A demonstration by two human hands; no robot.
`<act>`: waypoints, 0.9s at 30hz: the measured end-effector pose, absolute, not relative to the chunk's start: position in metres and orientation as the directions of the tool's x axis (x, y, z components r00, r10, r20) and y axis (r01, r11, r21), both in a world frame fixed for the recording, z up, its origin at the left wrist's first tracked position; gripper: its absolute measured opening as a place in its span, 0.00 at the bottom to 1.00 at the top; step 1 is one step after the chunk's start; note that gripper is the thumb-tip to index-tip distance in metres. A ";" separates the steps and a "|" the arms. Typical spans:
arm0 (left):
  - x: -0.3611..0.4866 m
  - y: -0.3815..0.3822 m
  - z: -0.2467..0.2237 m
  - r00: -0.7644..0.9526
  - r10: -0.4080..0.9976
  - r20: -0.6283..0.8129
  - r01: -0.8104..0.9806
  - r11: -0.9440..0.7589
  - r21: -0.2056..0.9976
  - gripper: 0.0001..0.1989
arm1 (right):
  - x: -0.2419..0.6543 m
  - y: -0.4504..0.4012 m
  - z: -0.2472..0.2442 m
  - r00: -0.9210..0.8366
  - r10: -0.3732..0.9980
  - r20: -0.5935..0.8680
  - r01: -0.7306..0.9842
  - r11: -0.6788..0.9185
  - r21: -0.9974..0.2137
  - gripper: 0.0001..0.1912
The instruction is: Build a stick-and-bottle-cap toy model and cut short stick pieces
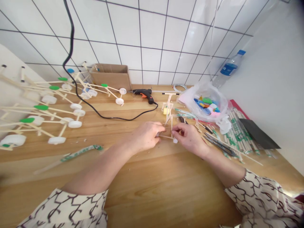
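A small model built from thin wooden sticks stands between my hands, with a black-tipped crossbar at its top and a yellow cap on its frame. My left hand is closed at the near left of the model, its fingertips on a white piece that is mostly hidden. My right hand pinches the model's near right side, where an upright stick meets the cross stick. Just below those fingers a white cap shows at the stick's end.
Finished stick models with white wheels crowd the left. Behind are a cardboard box and a black glue gun, its cord crossing the table. At right lie a plastic bag of caps, scissors, wrapped chopsticks and a bottle.
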State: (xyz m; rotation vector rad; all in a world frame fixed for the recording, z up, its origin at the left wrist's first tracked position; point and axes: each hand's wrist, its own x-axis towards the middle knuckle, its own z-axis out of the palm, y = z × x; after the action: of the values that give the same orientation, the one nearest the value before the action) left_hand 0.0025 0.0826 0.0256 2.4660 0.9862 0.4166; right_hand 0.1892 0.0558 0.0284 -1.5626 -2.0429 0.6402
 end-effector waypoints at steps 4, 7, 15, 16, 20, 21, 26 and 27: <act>0.003 0.082 0.026 0.691 0.714 0.108 0.584 -0.640 0.500 0.13 | 0.190 0.056 0.028 -0.234 0.966 0.113 0.739 0.252 -0.625 0.06; 0.003 0.081 0.026 0.686 0.719 0.112 0.588 -0.638 0.496 0.13 | 0.190 0.056 0.026 -0.241 0.962 0.127 0.733 0.267 -0.626 0.06; 0.004 0.080 0.026 0.674 0.728 0.127 0.590 -0.634 0.499 0.11 | 0.190 0.055 0.026 -0.234 0.964 0.129 0.740 0.263 -0.619 0.04; 0.004 0.080 0.027 0.673 0.728 0.130 0.589 -0.634 0.502 0.11 | 0.189 0.055 0.026 -0.231 0.965 0.120 0.742 0.255 -0.619 0.03; 0.004 0.080 0.026 0.673 0.728 0.132 0.586 -0.634 0.504 0.11 | 0.189 0.054 0.028 -0.233 0.967 0.102 0.746 0.245 -0.620 0.01; 0.004 0.080 0.026 0.675 0.726 0.130 0.586 -0.635 0.503 0.11 | 0.189 0.054 0.028 -0.241 0.965 0.103 0.745 0.252 -0.618 0.02; 0.004 0.080 0.026 0.670 0.730 0.135 0.588 -0.632 0.505 0.11 | 0.191 0.053 0.027 -0.251 0.965 0.078 0.756 0.246 -0.607 0.05; 0.004 0.080 0.026 0.669 0.731 0.135 0.589 -0.631 0.505 0.11 | 0.191 0.053 0.027 -0.246 0.967 0.069 0.757 0.236 -0.610 0.06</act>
State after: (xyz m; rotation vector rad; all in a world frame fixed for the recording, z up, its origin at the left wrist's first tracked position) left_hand 0.0044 0.0803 0.0263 2.4621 1.0308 0.4604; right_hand 0.1913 0.0528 0.0270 -1.5778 -2.0802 0.6477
